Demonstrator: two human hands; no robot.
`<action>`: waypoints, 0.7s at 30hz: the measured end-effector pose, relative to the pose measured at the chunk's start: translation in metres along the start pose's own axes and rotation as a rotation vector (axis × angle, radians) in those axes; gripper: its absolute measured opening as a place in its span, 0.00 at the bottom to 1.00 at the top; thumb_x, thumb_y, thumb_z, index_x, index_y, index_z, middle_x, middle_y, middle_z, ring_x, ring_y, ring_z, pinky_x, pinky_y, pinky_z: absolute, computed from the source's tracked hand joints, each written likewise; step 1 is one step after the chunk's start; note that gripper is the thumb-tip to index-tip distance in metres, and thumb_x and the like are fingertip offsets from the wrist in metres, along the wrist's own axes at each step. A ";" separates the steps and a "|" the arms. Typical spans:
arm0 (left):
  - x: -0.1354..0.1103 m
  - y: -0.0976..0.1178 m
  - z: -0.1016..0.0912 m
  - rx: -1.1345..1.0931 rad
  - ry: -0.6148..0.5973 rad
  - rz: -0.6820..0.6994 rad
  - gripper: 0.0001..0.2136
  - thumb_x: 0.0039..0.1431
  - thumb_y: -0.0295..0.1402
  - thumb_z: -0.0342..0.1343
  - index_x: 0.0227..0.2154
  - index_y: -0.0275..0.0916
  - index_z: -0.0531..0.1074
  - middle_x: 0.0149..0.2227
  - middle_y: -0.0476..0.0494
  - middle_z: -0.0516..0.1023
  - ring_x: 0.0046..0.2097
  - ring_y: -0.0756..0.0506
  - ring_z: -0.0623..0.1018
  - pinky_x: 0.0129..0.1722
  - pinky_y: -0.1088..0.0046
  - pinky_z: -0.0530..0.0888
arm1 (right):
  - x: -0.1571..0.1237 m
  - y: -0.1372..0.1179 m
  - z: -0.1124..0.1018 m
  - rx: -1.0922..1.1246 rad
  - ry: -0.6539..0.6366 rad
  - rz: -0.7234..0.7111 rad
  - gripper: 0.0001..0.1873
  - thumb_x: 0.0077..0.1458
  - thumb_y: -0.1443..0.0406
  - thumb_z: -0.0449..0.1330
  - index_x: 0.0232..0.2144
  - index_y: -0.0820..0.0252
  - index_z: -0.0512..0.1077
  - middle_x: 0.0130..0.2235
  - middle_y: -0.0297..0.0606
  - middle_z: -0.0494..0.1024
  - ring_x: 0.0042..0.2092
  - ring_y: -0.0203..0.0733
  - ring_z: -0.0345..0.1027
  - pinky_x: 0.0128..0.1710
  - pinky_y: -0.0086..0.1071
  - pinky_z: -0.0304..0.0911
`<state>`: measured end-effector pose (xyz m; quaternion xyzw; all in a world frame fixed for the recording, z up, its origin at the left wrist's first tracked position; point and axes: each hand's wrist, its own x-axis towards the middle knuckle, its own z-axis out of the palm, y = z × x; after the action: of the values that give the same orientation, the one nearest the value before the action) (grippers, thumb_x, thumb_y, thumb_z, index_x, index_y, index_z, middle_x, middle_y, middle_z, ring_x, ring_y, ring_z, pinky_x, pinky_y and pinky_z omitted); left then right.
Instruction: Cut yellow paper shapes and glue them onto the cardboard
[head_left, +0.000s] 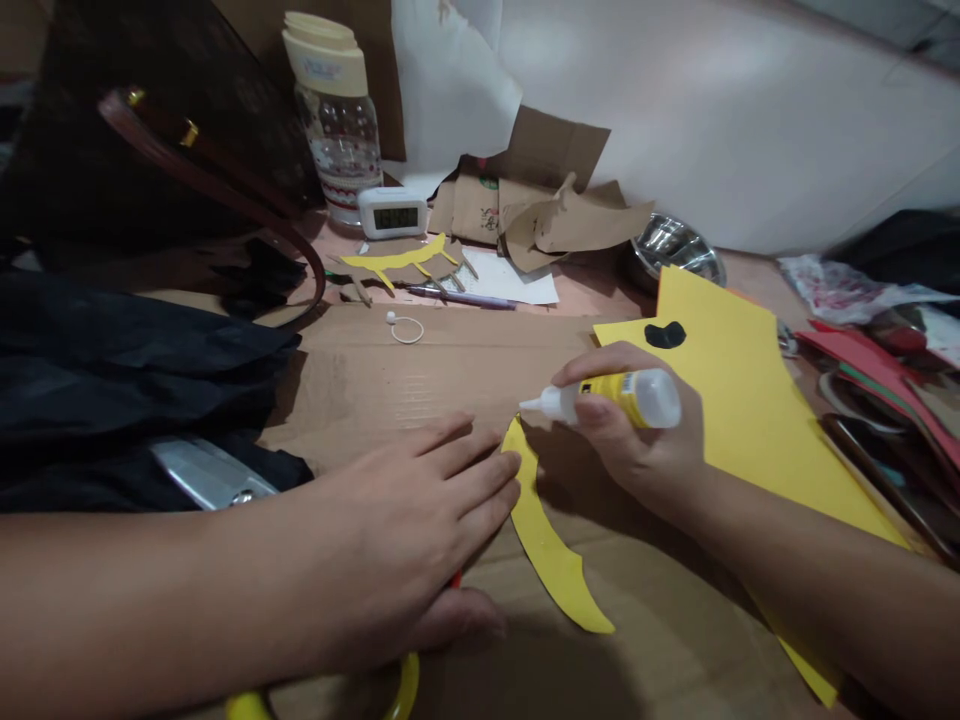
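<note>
A curved strip of yellow paper (551, 545) lies on the cardboard sheet (352, 390). My left hand (435, 510) rests flat with its fingers stretched out, the fingertips at the strip's left edge near its upper end. My right hand (637, 430) is wrapped round a glue bottle (615, 398) with a yellow label and a white nozzle. The bottle is tipped on its side, and its nozzle tip is at the upper point of the strip. Beneath my left hand, partly hidden, shows a yellow loop-shaped handle (409, 685).
Yellow sheets (742, 400) with a black paper piece (665, 335) lie at right, beside a dark phone-like object (885, 480). Behind stand a water bottle (341, 130), a digital clock (394, 213), cardboard scraps (570, 220) and a metal bowl (679, 245). Black material (127, 390) lies left.
</note>
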<state>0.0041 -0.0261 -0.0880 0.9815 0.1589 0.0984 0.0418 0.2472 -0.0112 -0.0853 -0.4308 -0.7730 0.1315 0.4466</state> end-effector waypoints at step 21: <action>0.001 0.000 0.000 0.015 0.016 -0.001 0.31 0.67 0.55 0.50 0.59 0.32 0.72 0.62 0.36 0.74 0.64 0.35 0.73 0.66 0.57 0.59 | 0.006 -0.003 0.005 0.039 -0.075 0.077 0.08 0.60 0.61 0.65 0.30 0.57 0.75 0.29 0.32 0.81 0.30 0.35 0.75 0.31 0.27 0.70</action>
<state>0.0052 -0.0262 -0.0882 0.9809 0.1606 0.1048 0.0334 0.2401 -0.0076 -0.0833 -0.4462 -0.7694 0.1797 0.4203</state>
